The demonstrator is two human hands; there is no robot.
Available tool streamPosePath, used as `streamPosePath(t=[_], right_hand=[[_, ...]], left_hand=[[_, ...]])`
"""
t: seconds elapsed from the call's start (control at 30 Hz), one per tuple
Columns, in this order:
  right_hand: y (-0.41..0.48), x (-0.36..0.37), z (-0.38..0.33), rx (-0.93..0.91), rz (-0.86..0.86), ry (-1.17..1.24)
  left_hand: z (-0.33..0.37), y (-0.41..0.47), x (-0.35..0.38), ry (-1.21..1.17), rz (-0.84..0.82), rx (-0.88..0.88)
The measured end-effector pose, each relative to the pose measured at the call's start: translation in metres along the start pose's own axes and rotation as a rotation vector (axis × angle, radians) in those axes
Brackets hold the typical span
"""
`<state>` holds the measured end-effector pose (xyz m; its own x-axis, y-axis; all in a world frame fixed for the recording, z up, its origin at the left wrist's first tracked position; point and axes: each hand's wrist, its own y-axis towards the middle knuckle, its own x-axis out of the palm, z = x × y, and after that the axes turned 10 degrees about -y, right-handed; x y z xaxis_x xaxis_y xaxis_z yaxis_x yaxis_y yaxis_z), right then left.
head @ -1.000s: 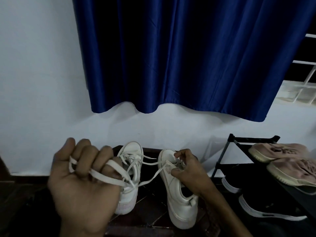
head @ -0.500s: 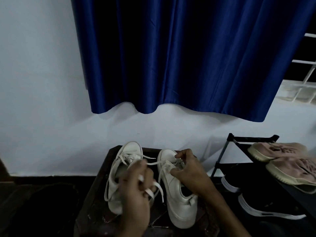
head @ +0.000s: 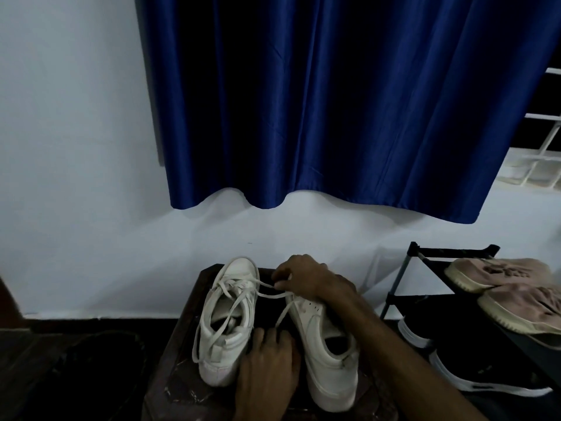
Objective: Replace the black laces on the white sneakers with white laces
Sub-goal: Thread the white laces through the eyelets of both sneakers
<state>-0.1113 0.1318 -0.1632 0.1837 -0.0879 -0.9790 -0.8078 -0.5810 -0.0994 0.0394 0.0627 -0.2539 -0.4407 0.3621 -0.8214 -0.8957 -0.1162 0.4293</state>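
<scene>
Two white leather sneakers (head: 239, 270) stand on a dark wooden stool (head: 182, 344); right hand (head: 303, 276) pinches a flat white lace (head: 273, 294), left hand (head: 270, 363) grips its lower end

Dim bluish light greys the white sneakers (head: 328, 375); floor (head: 30, 375) left of the grip goes black; edges bend.

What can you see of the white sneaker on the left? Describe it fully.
The left sneaker is white, smooth like leather, with a thick sole. It stands upright on the dark table, toe toward the wall. Its white lace is threaded loosely; a loop hangs down its outer side and a strand runs toward the right hand.
</scene>
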Motion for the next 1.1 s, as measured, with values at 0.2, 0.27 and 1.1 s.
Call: streamPosePath(t=[0.2, 0.27, 1.1], right_hand=[[0.005, -0.007, -0.006, 0.021, 0.089, -0.023], [0.005, -0.018, -0.002, 0.040, 0.186, 0.067], [-0.080, -0.041, 0.023, 0.125, 0.318, 0.134]], left_hand=[[0.001, 0.003, 0.000, 0.147, -0.029, -0.009], [-0.002, 0.005, 0.000, 0.145, -0.022, -0.025], [0.011, 0.115, -0.058, -0.819, -0.014, -0.198]])
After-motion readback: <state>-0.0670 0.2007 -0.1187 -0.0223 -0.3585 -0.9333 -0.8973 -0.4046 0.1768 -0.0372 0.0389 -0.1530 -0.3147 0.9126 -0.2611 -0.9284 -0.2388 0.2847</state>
